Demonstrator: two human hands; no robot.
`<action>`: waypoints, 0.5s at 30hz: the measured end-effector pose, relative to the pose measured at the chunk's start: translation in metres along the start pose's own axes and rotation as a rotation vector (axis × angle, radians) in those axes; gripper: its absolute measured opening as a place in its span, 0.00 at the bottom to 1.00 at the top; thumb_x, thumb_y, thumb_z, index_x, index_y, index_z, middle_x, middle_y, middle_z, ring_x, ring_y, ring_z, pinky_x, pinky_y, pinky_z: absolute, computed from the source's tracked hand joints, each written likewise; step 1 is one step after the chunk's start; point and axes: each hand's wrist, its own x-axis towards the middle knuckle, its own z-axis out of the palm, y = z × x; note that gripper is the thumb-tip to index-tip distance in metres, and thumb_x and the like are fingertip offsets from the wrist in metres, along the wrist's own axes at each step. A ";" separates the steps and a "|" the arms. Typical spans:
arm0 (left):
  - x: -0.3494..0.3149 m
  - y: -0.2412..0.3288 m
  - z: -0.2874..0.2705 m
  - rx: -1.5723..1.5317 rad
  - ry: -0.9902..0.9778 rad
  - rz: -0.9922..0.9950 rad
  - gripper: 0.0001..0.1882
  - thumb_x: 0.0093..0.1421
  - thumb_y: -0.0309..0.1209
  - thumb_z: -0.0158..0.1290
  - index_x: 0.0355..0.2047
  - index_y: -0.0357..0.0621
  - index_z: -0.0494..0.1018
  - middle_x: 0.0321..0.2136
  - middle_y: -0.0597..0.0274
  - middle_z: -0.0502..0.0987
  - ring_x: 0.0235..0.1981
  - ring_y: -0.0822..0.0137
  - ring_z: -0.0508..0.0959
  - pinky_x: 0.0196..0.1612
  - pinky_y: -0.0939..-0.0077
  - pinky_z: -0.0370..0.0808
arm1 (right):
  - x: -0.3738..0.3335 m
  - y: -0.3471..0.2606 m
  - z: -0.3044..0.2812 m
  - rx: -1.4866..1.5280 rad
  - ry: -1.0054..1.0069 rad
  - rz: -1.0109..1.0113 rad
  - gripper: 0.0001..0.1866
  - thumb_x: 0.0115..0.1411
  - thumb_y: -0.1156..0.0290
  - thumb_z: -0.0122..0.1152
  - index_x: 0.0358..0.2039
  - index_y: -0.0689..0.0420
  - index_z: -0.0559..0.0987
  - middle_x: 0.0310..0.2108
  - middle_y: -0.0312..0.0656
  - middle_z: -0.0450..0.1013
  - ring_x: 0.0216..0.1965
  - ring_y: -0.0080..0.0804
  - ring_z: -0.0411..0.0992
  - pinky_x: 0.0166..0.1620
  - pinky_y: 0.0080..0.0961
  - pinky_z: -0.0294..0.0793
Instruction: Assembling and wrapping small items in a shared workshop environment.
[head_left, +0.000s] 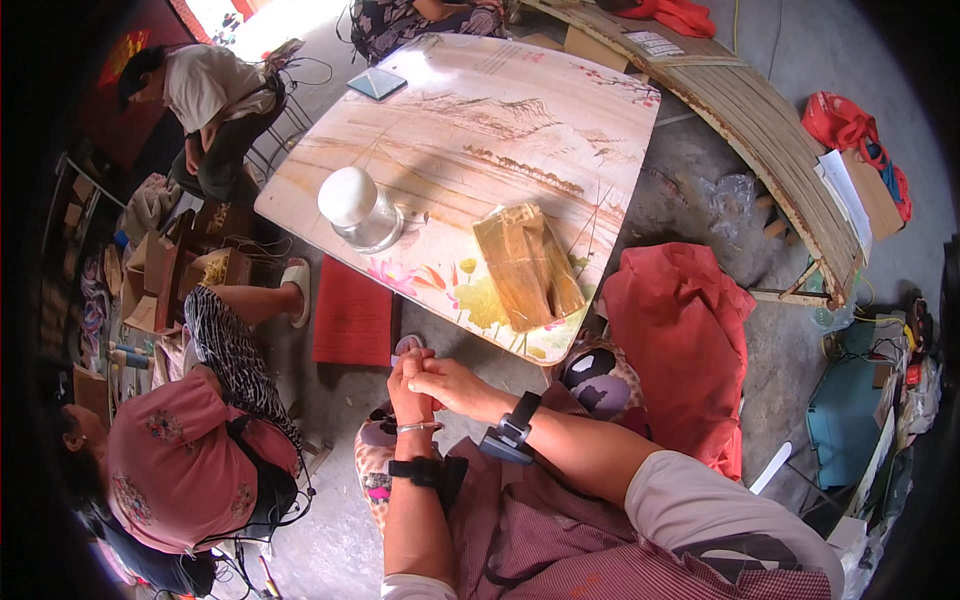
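Note:
My two hands meet in front of my lap, near the table's front edge. My right hand (455, 387) is closed around the fingers of my left hand (408, 390), which is curled too. No object shows between them; the inside of the clasp is hidden. On the low table (420, 130), printed with a landscape and flowers, a flat packet wrapped in brown tape (527, 265) lies near the front corner. Left of it stands a clear jar with a round white lid (350, 205). A small grey-blue square object (377, 84) lies at the far left corner.
A red sheet (353, 315) lies on the floor left of the table. Red cloth (685, 345) is heaped to the right, before a curved-looking wooden bench (740, 110). A person in pink (190, 460) sits at left, another in a light shirt (220, 90) farther back.

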 end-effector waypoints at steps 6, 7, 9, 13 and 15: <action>0.000 0.001 -0.001 0.072 0.004 0.008 0.15 0.55 0.34 0.39 0.28 0.34 0.71 0.25 0.60 0.74 0.26 0.72 0.71 0.32 0.81 0.67 | 0.000 -0.003 0.001 -0.061 -0.003 0.016 0.17 0.50 0.58 0.48 0.20 0.62 0.70 0.16 0.33 0.63 0.20 0.19 0.61 0.22 0.17 0.60; 0.000 0.001 -0.001 0.072 0.005 0.008 0.15 0.55 0.34 0.39 0.28 0.34 0.71 0.25 0.60 0.74 0.26 0.72 0.71 0.32 0.81 0.67 | 0.000 -0.003 0.002 -0.061 -0.004 0.016 0.17 0.50 0.58 0.48 0.20 0.62 0.70 0.16 0.33 0.63 0.20 0.19 0.61 0.22 0.17 0.60; 0.001 -0.002 -0.001 -0.011 0.018 -0.024 0.16 0.54 0.35 0.40 0.28 0.34 0.71 0.25 0.61 0.73 0.26 0.72 0.71 0.31 0.81 0.67 | -0.001 -0.004 0.002 -0.007 0.017 0.014 0.18 0.50 0.58 0.48 0.19 0.62 0.70 0.15 0.33 0.63 0.20 0.18 0.60 0.22 0.17 0.59; 0.001 -0.003 -0.001 -0.049 0.011 -0.025 0.15 0.54 0.34 0.40 0.28 0.34 0.71 0.24 0.61 0.73 0.25 0.72 0.70 0.31 0.81 0.67 | 0.002 0.001 0.000 -0.069 -0.018 0.020 0.17 0.51 0.58 0.47 0.20 0.62 0.70 0.16 0.33 0.63 0.20 0.18 0.60 0.22 0.17 0.60; 0.001 -0.002 -0.001 -0.013 -0.003 -0.009 0.15 0.54 0.34 0.40 0.27 0.34 0.71 0.24 0.61 0.73 0.25 0.72 0.70 0.30 0.82 0.67 | 0.004 0.002 0.000 -0.091 -0.039 0.044 0.17 0.51 0.59 0.47 0.21 0.62 0.70 0.16 0.33 0.63 0.20 0.19 0.60 0.22 0.17 0.60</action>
